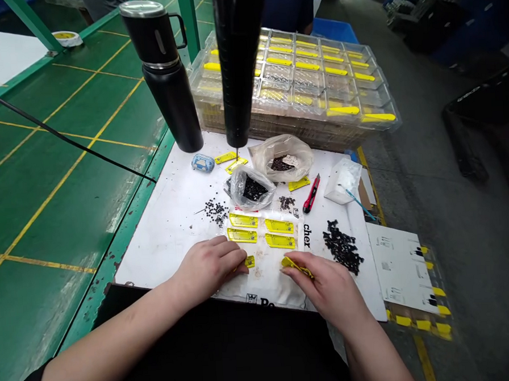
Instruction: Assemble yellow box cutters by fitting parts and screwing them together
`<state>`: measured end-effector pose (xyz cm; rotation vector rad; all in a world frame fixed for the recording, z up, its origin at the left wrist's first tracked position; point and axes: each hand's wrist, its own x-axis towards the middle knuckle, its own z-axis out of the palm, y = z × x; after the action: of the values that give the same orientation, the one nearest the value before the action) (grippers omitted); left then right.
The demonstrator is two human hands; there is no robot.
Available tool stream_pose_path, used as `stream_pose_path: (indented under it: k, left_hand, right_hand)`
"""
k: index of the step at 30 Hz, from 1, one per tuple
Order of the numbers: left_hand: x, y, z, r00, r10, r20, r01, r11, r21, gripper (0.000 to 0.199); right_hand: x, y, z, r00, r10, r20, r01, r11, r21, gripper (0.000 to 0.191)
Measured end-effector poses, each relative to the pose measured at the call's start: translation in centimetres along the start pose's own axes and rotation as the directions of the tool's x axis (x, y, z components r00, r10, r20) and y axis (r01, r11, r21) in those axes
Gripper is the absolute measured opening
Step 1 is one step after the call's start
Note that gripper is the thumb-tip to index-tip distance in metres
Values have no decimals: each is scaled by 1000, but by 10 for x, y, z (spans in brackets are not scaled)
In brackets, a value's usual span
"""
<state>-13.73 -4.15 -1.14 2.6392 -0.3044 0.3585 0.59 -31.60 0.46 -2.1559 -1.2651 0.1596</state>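
Observation:
My left hand (pixel 216 265) is closed round a small yellow piece (pixel 250 262), whose right end shows past the fingertips. Between the thumb and fingers of my right hand (pixel 321 275) is another yellow piece (pixel 293 263), held tilted above the white printed bag (pixel 259 287). Just beyond both hands, yellow parts (pixel 279 225) lie in two columns on the bag. Past them stand an open plastic bag of black pieces (pixel 254 188) and one of dark brown pieces (pixel 284 163). Loose black parts (pixel 343 247) are heaped right of my right hand.
A black electric screwdriver (pixel 235 100) hangs over the white table (pixel 150 236). Behind are a black flask (pixel 175 106) and divided clear trays (pixel 308 68) with yellow parts. A red cutter (pixel 311 194) and a white block (pixel 343 180) lie on the right.

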Motion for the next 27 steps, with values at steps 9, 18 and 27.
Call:
stream_pose_path:
  k: [9,18,27]
  left_hand:
    - [-21,6,-6,999,-39,-25,39,999,-9,11]
    - [-25,3,-2,997,-43,-70,49,995,85,17]
    - [-26,-1,1,993,-79,-91,84,995,49,18]
  right_hand:
    - [5,7,14,996,-65,58,71,992,-101,19]
    - [-19,18,3,998,11,69,-1,990,-144,21]
    - [-25,23,5,999,33,24,-29,989,-147,22]
